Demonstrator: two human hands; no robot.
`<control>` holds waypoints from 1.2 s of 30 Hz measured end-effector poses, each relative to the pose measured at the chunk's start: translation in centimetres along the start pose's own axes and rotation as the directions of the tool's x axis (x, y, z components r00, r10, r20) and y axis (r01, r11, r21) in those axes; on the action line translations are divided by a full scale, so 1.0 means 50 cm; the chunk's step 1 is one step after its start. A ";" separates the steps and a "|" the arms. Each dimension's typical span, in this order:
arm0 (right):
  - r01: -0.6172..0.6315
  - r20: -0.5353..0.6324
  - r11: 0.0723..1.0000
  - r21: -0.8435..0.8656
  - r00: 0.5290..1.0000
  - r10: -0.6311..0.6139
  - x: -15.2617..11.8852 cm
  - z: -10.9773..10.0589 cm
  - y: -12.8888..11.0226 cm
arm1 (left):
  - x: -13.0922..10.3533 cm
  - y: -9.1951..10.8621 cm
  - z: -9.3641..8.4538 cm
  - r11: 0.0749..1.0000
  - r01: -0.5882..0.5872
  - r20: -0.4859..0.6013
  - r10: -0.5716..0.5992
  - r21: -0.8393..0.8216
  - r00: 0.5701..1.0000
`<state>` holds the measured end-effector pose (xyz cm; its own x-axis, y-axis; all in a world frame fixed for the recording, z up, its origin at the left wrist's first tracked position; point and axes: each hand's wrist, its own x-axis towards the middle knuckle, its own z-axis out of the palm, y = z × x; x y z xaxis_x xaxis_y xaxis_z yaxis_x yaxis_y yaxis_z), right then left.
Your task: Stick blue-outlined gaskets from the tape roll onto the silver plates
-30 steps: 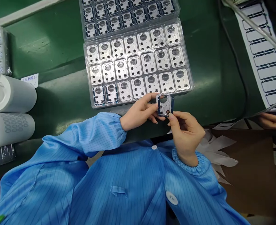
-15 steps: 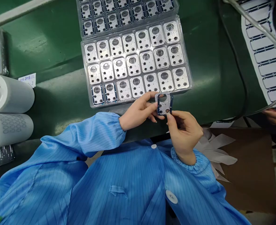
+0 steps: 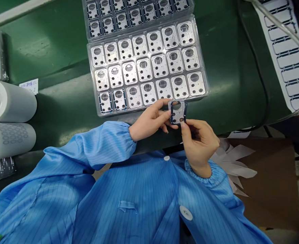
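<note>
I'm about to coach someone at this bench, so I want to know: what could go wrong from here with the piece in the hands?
The metal plate is held between the fingers of the left hand and right hand, near the edge of the table, so it might slip and drop. Its dark border seems to stick out on one side and could end up crooked. The left hand is close to the clear tray and might jog it.

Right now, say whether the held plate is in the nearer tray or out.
Out: left hand and right hand hold the plate beside the nearer tray.
</note>
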<state>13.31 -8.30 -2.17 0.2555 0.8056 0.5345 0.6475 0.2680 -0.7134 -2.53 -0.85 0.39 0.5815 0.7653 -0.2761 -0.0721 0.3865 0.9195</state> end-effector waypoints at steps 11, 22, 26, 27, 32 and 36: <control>-0.166 0.067 0.978 0.126 0.985 0.158 -0.006 -0.007 0.004 | -0.001 0.001 0.001 1.000 0.008 -0.011 -0.008 0.000 1.000; -0.297 0.144 0.907 0.298 0.954 0.265 -0.007 -0.019 0.010 | -0.001 0.004 0.001 0.999 0.010 -0.026 -0.009 0.034 1.000; -0.270 0.142 0.932 0.243 0.960 0.241 -0.006 -0.014 0.009 | -0.001 0.004 0.002 1.000 0.015 -0.012 -0.015 0.012 1.000; -0.263 0.138 0.940 0.218 0.962 0.237 -0.007 -0.013 0.009 | 0.000 0.003 0.002 1.000 0.017 -0.010 -0.017 0.007 1.000; -0.226 0.122 0.960 0.164 0.971 0.207 -0.007 -0.011 0.011 | 0.000 0.001 0.003 1.000 0.014 -0.005 -0.014 -0.002 1.000; -0.224 0.119 0.965 0.135 0.971 0.208 -0.007 -0.010 0.011 | 0.000 0.002 0.003 1.000 0.016 -0.006 -0.016 0.012 1.000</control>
<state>13.93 -8.70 -2.51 0.2973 0.9009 0.3162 0.4712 0.1495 -0.8692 -2.44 -0.90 0.52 0.5778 0.7620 -0.2923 -0.0531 0.3924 0.9182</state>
